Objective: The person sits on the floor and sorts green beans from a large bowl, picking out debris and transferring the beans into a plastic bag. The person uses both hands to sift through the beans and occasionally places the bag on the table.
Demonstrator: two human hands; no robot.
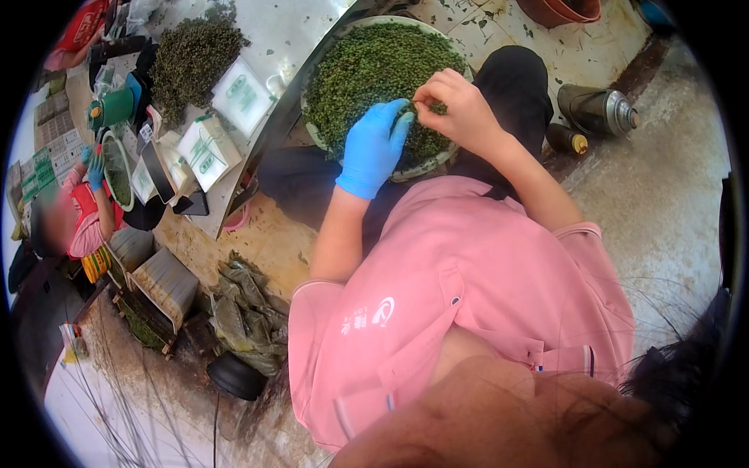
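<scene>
A wide, round, pale basin (430, 168) sits in front of me between my knees, heaped with small green berries (380, 64) that look like green peppercorns. Over the berries, my left hand (374, 146) wears a blue glove, its thumb and fingertips pinched together on a small sprig. My bare right hand (459, 111) meets it from the right. Thumb and forefinger there pinch the thin brown stem (414, 103) of the same sprig. The fingertips of both hands nearly touch, partly hiding the sprig.
The table (287, 35) to the left holds dark dried berries (193, 58), white packs (208, 152) and a smartphone (193, 203). Beyond, a co-worker's gloved hand (96, 171) is at another basin (121, 184). A vacuum flask (591, 111) and yellow-capped bottle (564, 139) lie right; a bucket (556, 14) stands ahead.
</scene>
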